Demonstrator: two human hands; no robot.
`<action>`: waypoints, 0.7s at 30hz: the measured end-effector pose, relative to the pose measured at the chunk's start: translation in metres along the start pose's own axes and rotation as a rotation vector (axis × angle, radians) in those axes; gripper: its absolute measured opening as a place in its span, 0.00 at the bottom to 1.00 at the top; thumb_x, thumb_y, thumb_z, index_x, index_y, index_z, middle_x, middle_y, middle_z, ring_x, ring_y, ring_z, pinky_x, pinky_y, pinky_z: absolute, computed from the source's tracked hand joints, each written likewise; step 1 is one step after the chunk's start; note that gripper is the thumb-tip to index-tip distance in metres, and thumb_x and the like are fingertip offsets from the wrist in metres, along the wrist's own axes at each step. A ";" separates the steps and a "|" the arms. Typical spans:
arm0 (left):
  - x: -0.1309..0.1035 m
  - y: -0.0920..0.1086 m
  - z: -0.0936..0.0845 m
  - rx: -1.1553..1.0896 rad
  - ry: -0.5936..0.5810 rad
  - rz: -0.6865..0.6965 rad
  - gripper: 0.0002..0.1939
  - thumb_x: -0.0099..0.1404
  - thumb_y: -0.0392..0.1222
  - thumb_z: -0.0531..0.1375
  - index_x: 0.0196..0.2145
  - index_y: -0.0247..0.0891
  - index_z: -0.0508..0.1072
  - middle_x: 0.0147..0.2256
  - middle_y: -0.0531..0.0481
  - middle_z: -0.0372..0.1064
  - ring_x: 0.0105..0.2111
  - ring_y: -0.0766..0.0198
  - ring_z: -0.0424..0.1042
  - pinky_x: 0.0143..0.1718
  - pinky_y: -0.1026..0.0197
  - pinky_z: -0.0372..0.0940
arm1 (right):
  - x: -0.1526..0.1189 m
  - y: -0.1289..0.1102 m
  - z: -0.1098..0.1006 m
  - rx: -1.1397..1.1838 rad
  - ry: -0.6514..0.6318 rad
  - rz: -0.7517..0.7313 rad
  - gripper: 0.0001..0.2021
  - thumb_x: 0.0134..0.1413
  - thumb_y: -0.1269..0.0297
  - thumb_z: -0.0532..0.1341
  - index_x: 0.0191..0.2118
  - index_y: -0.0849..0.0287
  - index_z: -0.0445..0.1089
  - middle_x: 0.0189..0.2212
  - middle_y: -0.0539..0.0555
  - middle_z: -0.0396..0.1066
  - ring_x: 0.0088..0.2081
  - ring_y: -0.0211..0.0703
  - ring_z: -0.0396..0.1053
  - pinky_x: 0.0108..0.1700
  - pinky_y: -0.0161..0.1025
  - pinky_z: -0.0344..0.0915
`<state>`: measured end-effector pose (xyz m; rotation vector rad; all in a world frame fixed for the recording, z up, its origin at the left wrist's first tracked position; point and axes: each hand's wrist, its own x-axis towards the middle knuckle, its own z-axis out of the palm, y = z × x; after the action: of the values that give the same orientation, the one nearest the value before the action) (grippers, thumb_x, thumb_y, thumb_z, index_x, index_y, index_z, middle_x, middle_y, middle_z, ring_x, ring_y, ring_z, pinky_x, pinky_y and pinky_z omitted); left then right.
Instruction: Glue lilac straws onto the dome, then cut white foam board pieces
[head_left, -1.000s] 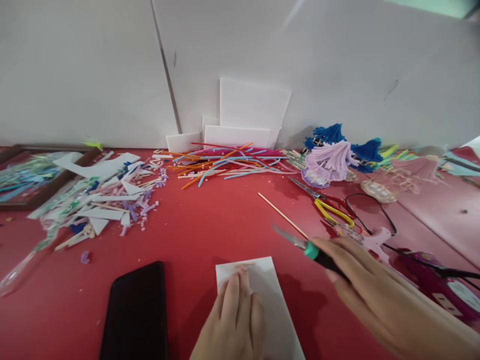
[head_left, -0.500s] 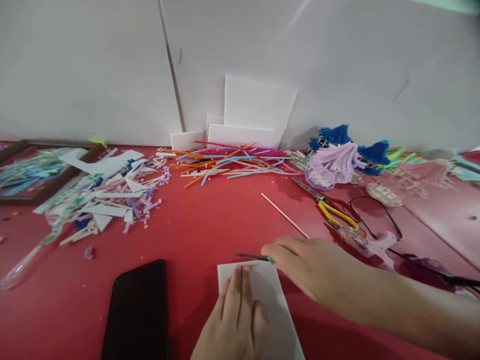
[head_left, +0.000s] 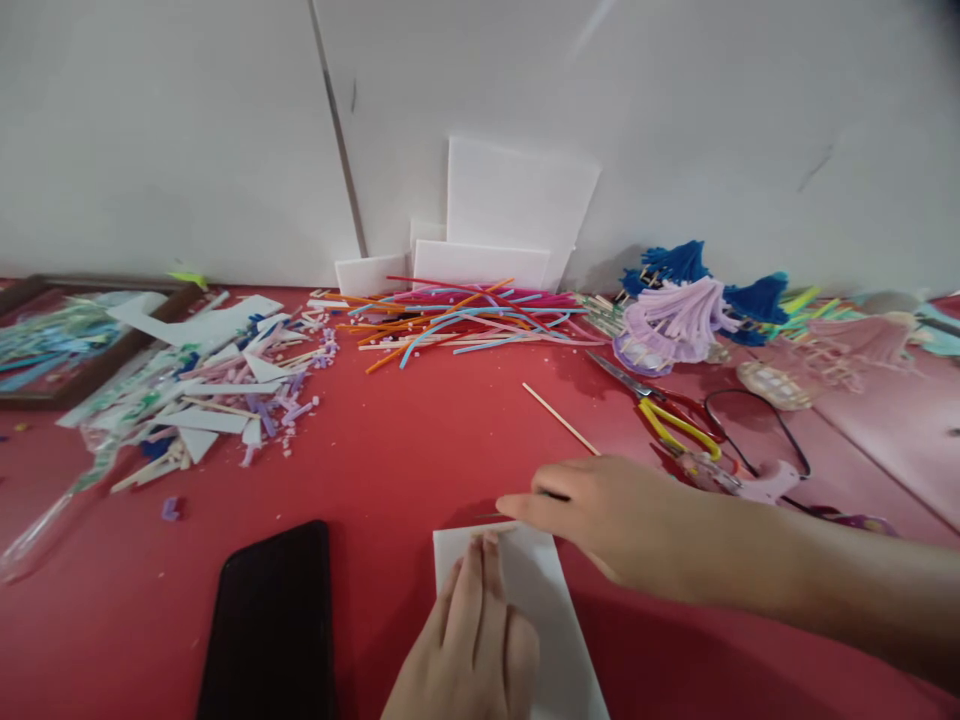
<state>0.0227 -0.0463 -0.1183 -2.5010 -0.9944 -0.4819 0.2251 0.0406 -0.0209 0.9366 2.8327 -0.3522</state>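
A white foam board [head_left: 551,610] lies on the red table in front of me. My left hand [head_left: 472,635] rests on it, fingers stretched out flat, with the fingertips pressing near the far edge. A short pale stick [head_left: 504,527] lies along that edge, partly under the fingertips. My right hand [head_left: 600,510] is closed around a thin-bladed knife [head_left: 489,516]. Its narrow tip points left past the index finger, just beyond the board's far edge; the grip hides the handle. Behind the right hand lies a thin wooden stick [head_left: 559,417].
A black phone [head_left: 270,620] lies left of the board. Offcuts [head_left: 225,390] are heaped at the left beside a framed tray [head_left: 150,340]. Coloured pipe cleaners [head_left: 465,320] lie at the back. Scissors [head_left: 622,375], yellow-handled pliers [head_left: 679,425] and a pink glue gun [head_left: 765,485] lie right.
My right hand has shifted left, its index finger now stretched along the blade and covering most of it. My left hand stays pressed on the board.
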 end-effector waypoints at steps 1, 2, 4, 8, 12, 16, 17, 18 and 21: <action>0.000 0.000 0.001 0.006 0.010 -0.007 0.08 0.63 0.32 0.49 0.38 0.32 0.66 0.47 0.33 0.72 0.49 0.50 0.71 0.53 0.56 0.61 | 0.000 0.000 0.001 -0.009 -0.011 -0.006 0.32 0.43 0.84 0.53 0.55 0.52 0.62 0.34 0.50 0.69 0.30 0.39 0.67 0.27 0.34 0.50; -0.001 0.001 0.002 0.013 0.026 -0.014 0.09 0.63 0.30 0.48 0.38 0.32 0.66 0.47 0.33 0.72 0.49 0.50 0.71 0.53 0.55 0.61 | 0.001 0.000 0.002 -0.019 -0.019 -0.008 0.32 0.43 0.83 0.54 0.56 0.51 0.62 0.33 0.50 0.69 0.29 0.38 0.66 0.26 0.34 0.50; -0.002 0.001 0.004 0.023 0.046 -0.004 0.11 0.63 0.28 0.46 0.37 0.32 0.66 0.46 0.33 0.73 0.48 0.50 0.72 0.53 0.54 0.61 | 0.002 -0.002 0.005 -0.031 -0.019 0.005 0.32 0.43 0.82 0.54 0.56 0.51 0.63 0.34 0.51 0.70 0.28 0.38 0.67 0.26 0.34 0.51; -0.003 0.001 0.007 0.040 0.045 0.019 0.10 0.63 0.29 0.47 0.35 0.32 0.66 0.45 0.33 0.73 0.48 0.49 0.72 0.53 0.54 0.62 | 0.003 -0.003 0.019 0.016 0.061 0.128 0.35 0.44 0.82 0.52 0.60 0.52 0.60 0.40 0.54 0.71 0.32 0.39 0.70 0.29 0.34 0.58; -0.001 0.001 0.006 0.030 0.020 0.016 0.09 0.61 0.30 0.49 0.36 0.31 0.67 0.46 0.33 0.72 0.50 0.48 0.70 0.51 0.55 0.65 | 0.005 -0.004 0.031 0.118 0.114 0.227 0.34 0.45 0.83 0.50 0.59 0.51 0.61 0.42 0.54 0.71 0.36 0.39 0.71 0.34 0.34 0.63; 0.002 0.001 0.005 -0.017 0.069 -0.036 0.08 0.59 0.28 0.49 0.31 0.33 0.66 0.44 0.32 0.73 0.49 0.47 0.71 0.47 0.55 0.69 | 0.008 -0.008 0.044 0.193 0.172 0.289 0.32 0.46 0.84 0.49 0.55 0.50 0.65 0.43 0.53 0.72 0.39 0.42 0.71 0.38 0.38 0.65; 0.003 0.000 0.004 -0.026 0.089 -0.046 0.08 0.59 0.27 0.49 0.30 0.34 0.66 0.43 0.32 0.74 0.48 0.46 0.71 0.46 0.55 0.69 | 0.008 -0.009 0.049 0.186 0.222 0.318 0.32 0.46 0.84 0.48 0.54 0.51 0.66 0.42 0.53 0.72 0.40 0.44 0.71 0.39 0.41 0.66; 0.004 0.000 0.004 -0.029 0.101 -0.052 0.09 0.58 0.26 0.49 0.30 0.34 0.65 0.43 0.31 0.74 0.48 0.46 0.72 0.46 0.55 0.70 | 0.009 -0.010 0.055 0.164 0.291 0.345 0.31 0.46 0.84 0.48 0.54 0.52 0.67 0.42 0.54 0.72 0.40 0.46 0.71 0.40 0.43 0.66; 0.006 0.003 0.006 -0.017 0.110 -0.056 0.11 0.58 0.24 0.48 0.29 0.33 0.66 0.42 0.30 0.74 0.47 0.45 0.72 0.45 0.54 0.70 | 0.009 -0.012 0.071 0.074 0.521 0.388 0.26 0.50 0.83 0.48 0.51 0.54 0.69 0.41 0.55 0.73 0.40 0.49 0.70 0.40 0.47 0.64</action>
<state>0.0295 -0.0418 -0.1217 -2.4381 -1.0238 -0.6405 0.2152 0.0177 -0.0890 1.7820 2.9753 -0.1842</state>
